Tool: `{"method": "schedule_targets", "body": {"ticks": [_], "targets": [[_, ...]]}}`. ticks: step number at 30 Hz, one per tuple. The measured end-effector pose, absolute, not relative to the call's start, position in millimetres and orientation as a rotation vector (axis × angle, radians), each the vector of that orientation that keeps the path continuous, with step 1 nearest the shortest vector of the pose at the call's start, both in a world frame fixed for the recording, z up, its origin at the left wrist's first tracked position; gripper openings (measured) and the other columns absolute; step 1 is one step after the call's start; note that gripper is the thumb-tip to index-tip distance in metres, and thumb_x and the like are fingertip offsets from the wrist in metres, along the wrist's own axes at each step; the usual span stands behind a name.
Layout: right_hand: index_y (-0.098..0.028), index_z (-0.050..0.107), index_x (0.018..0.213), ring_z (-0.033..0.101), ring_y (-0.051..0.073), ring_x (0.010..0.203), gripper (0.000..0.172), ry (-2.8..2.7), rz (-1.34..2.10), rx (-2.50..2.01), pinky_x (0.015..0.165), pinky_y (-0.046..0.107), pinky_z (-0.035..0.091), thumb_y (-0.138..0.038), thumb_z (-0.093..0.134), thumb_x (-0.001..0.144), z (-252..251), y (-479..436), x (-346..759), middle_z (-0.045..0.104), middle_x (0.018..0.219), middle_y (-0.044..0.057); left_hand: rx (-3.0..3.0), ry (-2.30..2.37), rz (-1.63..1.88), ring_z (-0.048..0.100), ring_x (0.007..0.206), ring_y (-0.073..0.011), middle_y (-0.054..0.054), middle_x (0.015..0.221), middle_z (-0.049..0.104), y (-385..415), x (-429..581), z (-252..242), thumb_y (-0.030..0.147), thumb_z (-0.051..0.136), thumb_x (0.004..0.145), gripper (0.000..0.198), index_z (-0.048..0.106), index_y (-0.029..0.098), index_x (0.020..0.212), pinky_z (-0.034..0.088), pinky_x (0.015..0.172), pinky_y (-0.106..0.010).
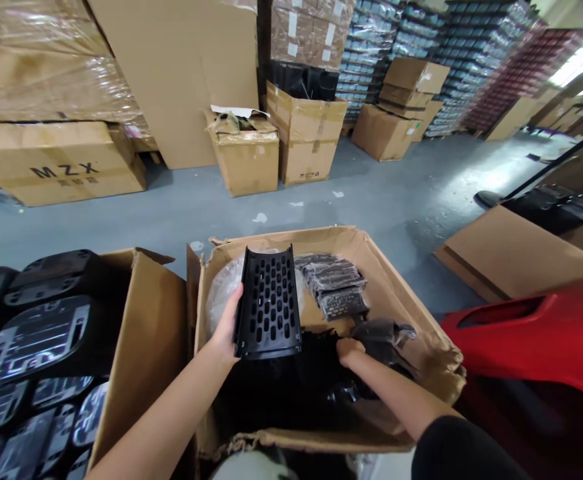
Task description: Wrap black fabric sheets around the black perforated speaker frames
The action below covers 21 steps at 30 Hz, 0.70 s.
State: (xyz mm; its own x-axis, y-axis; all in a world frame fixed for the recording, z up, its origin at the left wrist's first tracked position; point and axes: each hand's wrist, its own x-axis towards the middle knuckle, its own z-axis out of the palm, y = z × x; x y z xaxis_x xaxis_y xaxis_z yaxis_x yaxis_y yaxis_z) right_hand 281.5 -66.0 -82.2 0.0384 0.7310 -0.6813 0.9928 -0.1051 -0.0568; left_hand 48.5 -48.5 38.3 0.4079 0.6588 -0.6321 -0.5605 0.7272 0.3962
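Note:
My left hand (228, 321) is shut on the edge of a black perforated plastic panel (267, 303), holding it upright with its rows of oblong slots facing me. The panel stands inside an open cardboard box, whose torn flap (291, 241) forms the far rim. My right hand (350, 351) has its fingers curled into a black plastic-wrapped part (384, 340) lying on a dark heap (281, 393) in the box. Bagged black slotted pieces (334, 283) and cloudy clear wrap (223, 293) lie behind the panel.
To the left, a second open carton (154, 333) holds black moulded parts. A glossy red panel (531, 330) and flattened cardboard (516, 253) lie to the right. Beyond the grey floor (211, 220) stand cartons and tall wrapped stacks.

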Motion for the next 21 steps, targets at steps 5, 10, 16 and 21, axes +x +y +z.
{"method": "schedule_targets", "body": {"ticks": [5, 10, 16, 21], "targets": [[-0.009, 0.061, 0.084, 0.061, 0.018, 0.078, 0.015, 1.808, -0.862, 1.975, 0.069, 0.029, 0.047, -0.020, 0.052, 0.080, -43.1, -53.4, 330.5, 0.065, 0.085, 0.009, 0.074, 0.959, 0.720, 0.065, 0.084, -0.0279, -0.011, 0.086, 0.070, -46.7, 48.6, 33.6, 0.053, 0.046, 0.076, 0.056, 0.054, 0.013, 0.114, 0.048, 0.080, -0.042], [-0.017, 0.060, 0.095, 0.059, 0.019, 0.079, 0.023, 2.359, -0.899, 1.959, 0.069, 0.029, 0.046, -0.022, 0.042, 0.081, 41.2, -71.0, 347.9, 0.064, 0.085, 0.005, 0.101, 0.995, 0.603, 0.064, 0.085, -0.0275, -0.010, 0.086, 0.071, -51.4, 57.5, 18.3, 0.056, 0.049, 0.073, 0.057, 0.057, 0.013, 0.110, 0.048, 0.080, -0.040], [-0.023, 0.059, 0.107, 0.054, 0.019, 0.082, 0.033, 3.160, -0.208, 1.381, 0.075, 0.036, 0.047, -0.010, 0.041, 0.082, 71.5, -76.4, 295.5, 0.058, 0.086, 0.007, 0.155, 0.849, 0.455, 0.061, 0.094, -0.0294, -0.012, 0.089, 0.070, -58.3, 61.8, 13.0, 0.066, 0.043, 0.070, 0.070, 0.056, 0.011, 0.112, 0.044, 0.085, -0.040], [-0.027, 0.060, 0.106, 0.038, 0.020, 0.118, 0.048, 3.222, -0.280, 1.015, 0.100, 0.049, 0.027, 0.004, 0.040, 0.075, 71.2, -66.2, 273.8, 0.053, 0.111, 0.007, 0.203, 0.757, 0.458, 0.061, 0.095, -0.0268, -0.011, 0.088, 0.070, -62.8, 60.2, 10.3, 0.063, 0.041, 0.074, 0.067, 0.054, 0.011, 0.114, 0.041, 0.089, -0.037]]}}
